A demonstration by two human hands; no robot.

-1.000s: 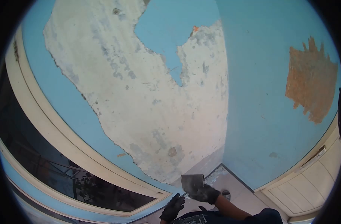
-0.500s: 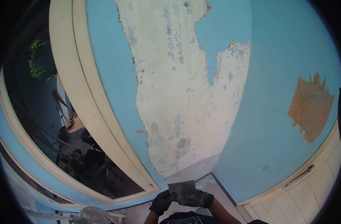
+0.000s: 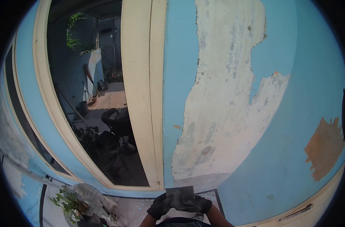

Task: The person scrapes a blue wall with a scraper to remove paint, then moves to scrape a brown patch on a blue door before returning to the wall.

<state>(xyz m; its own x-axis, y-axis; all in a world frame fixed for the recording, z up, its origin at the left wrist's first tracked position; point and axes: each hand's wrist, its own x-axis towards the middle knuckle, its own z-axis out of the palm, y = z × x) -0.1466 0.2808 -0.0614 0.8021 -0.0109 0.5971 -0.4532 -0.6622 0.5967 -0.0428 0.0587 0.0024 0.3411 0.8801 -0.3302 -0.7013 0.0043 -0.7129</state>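
Observation:
Both my hands wear black gloves and meet low in the view. My right hand grips a wide metal scraper whose grey blade points up toward the wall. My left hand is closed on the blade's left side. The blade sits just below the scraped patch of bare whitish plaster on the blue painted wall.
A cream door frame stands left of the patch, opening onto a yard with a dark chair and potted plants. An orange bare spot marks the right wall. Stacked blocks and a plant lie at the lower left floor.
The view has swung left and down, bringing the doorway and yard into sight. My left hand rose from below the scraper and closed on its blade beside my right hand.

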